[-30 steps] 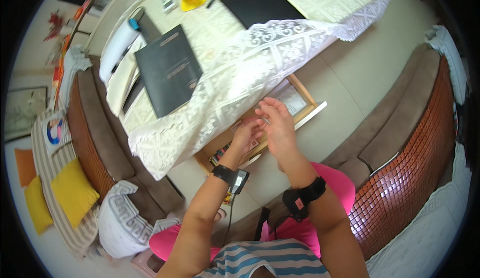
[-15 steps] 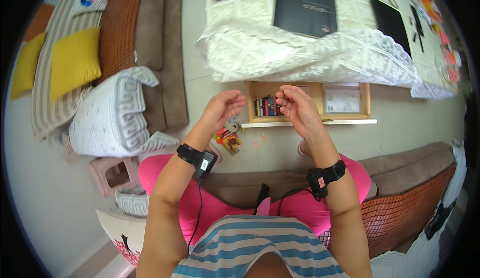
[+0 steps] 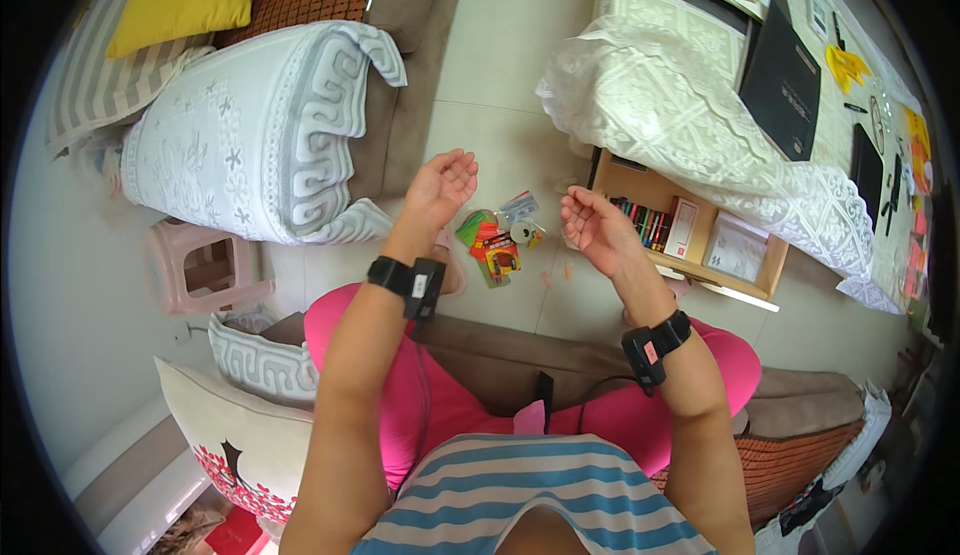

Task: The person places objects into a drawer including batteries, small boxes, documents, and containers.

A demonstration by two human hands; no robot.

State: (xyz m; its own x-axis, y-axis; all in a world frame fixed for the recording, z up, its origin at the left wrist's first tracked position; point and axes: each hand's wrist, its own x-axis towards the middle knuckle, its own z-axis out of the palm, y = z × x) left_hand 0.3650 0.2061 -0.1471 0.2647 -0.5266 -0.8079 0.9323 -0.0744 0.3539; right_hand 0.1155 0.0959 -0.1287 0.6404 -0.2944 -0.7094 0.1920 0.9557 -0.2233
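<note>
My left hand (image 3: 441, 191) hovers palm inward with curled, parted fingers and nothing in it. Facing it, my right hand (image 3: 598, 227) is likewise bare, its fingers loosely bent, close to the left end of an open wooden drawer (image 3: 708, 217). Inside the drawer stand a row of coloured pens or markers (image 3: 643, 223), a small white and red box (image 3: 681, 226) and a white item (image 3: 737, 250). On the floor below and between my hands lies a small pile of colourful packets (image 3: 499, 255) with a roll of tape (image 3: 521, 233).
The drawer sits under a table with a white lace cloth (image 3: 670, 95). A black folder (image 3: 785, 85) and a dark tablet-like slab (image 3: 866, 175) lie on it. To the left are a covered sofa arm (image 3: 240, 135) and a pink plastic stool (image 3: 205, 265).
My view has swung left, so the table and drawer now sit farther right and tilted. More of the floor pile shows. Both hands stay raised, apart and without anything in them.
</note>
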